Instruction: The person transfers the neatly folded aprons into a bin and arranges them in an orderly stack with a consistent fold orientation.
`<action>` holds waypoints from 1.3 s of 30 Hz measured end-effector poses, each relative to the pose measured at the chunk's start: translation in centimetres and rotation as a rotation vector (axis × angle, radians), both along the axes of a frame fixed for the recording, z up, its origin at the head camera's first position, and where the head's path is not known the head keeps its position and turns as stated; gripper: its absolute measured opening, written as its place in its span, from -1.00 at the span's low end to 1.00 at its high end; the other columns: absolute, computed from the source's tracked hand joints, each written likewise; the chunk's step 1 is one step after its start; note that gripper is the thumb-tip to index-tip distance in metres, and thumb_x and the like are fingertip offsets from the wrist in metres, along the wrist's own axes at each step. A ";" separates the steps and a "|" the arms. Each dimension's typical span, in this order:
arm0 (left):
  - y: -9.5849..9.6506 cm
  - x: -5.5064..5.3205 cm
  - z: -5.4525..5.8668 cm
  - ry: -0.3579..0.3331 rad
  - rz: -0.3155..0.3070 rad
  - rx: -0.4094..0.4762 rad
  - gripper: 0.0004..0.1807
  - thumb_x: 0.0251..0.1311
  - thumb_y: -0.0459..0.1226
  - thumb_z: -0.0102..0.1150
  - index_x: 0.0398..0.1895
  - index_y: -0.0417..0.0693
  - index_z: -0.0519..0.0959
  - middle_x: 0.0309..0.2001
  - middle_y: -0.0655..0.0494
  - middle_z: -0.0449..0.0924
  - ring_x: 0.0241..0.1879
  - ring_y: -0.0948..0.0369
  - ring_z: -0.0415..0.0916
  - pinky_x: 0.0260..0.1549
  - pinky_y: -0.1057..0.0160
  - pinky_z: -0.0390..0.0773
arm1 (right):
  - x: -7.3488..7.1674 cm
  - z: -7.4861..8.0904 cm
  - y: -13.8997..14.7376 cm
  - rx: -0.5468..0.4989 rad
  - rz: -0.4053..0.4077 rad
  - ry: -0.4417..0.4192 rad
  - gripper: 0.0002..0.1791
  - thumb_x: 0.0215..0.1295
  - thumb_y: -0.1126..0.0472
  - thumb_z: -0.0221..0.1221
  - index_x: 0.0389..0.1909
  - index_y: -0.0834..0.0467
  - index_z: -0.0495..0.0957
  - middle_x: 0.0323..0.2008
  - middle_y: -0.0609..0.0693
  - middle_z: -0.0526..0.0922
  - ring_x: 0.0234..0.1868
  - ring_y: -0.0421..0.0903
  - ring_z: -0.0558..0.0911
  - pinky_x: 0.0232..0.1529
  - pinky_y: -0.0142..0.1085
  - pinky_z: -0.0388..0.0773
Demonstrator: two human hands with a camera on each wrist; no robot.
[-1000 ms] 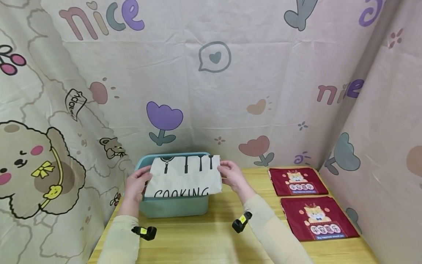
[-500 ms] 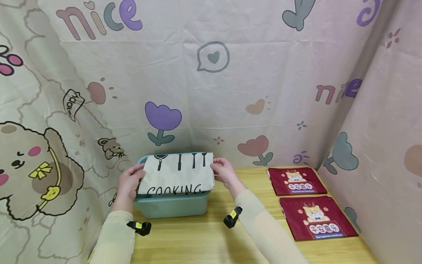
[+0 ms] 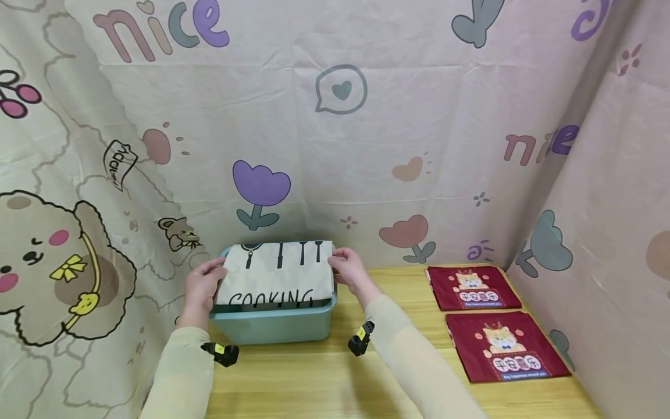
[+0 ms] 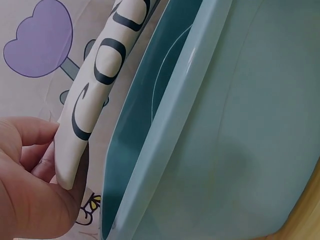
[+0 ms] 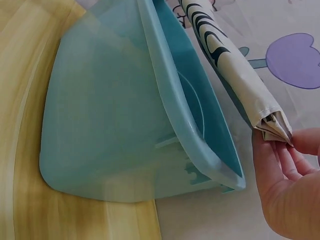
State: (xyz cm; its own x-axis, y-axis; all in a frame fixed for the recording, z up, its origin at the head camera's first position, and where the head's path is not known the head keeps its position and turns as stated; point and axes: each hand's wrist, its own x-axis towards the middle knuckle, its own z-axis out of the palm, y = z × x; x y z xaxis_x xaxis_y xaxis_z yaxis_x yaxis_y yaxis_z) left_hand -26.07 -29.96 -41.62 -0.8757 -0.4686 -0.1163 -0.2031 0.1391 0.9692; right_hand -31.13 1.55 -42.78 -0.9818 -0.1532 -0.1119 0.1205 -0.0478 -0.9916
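Observation:
A folded cream cloth [image 3: 277,276], printed with black utensils and the word COOKING, is held level over a teal plastic bin [image 3: 277,327]. My left hand [image 3: 201,291] pinches its left end between thumb and fingers. At the opposite end, my right hand [image 3: 353,272] grips the folded layers, whose edges show in the right wrist view. Both wrist views show the cloth [image 4: 97,75] above the rim of the bin [image 5: 112,105], apart from it. Most of the bin's inside is hidden beneath the cloth in the head view.
Two folded dark red cloth pieces with a cartoon animal print, one farther [image 3: 473,288] and one nearer [image 3: 506,347], lie on the wooden table [image 3: 293,384] at the right. A printed curtain [image 3: 340,151] hangs behind the bin and along both sides.
Both hands have carried the cloth leftward and slightly back, so it now lines up with the bin's opening. The bin and the red pieces have stayed in place.

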 end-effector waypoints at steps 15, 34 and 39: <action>-1.0 -0.5 -0.5 -0.020 -0.021 -0.072 -0.53 0.37 -0.33 0.07 0.34 -0.17 0.45 0.27 -0.17 0.42 0.10 0.05 0.40 -0.18 0.32 0.45 | -0.4 -0.3 -0.9 0.087 -0.024 -0.014 -0.70 0.42 0.28 0.14 0.09 0.30 0.42 -0.03 0.23 0.60 -0.22 0.00 0.60 -0.06 -0.06 0.64; -0.7 -0.3 -0.6 -0.035 0.008 -0.125 -0.55 0.40 -0.34 0.02 0.33 -0.21 0.44 0.27 -0.26 0.42 0.23 -0.09 0.35 0.22 -0.06 0.34 | -0.5 -0.4 -1.7 0.165 -0.050 -0.008 -0.70 0.44 0.26 0.13 0.11 0.27 0.45 0.04 0.25 0.57 -0.07 0.11 0.58 0.09 0.03 0.55; -0.7 -0.4 -0.6 -0.037 0.015 -0.125 -0.56 0.41 -0.35 0.02 0.33 -0.20 0.44 0.28 -0.26 0.43 0.26 -0.10 0.35 0.26 -0.07 0.33 | -0.5 -0.4 -1.8 0.192 -0.056 -0.003 -0.72 0.44 0.26 0.14 0.09 0.25 0.46 0.02 0.22 0.57 -0.06 0.10 0.58 0.05 -0.02 0.58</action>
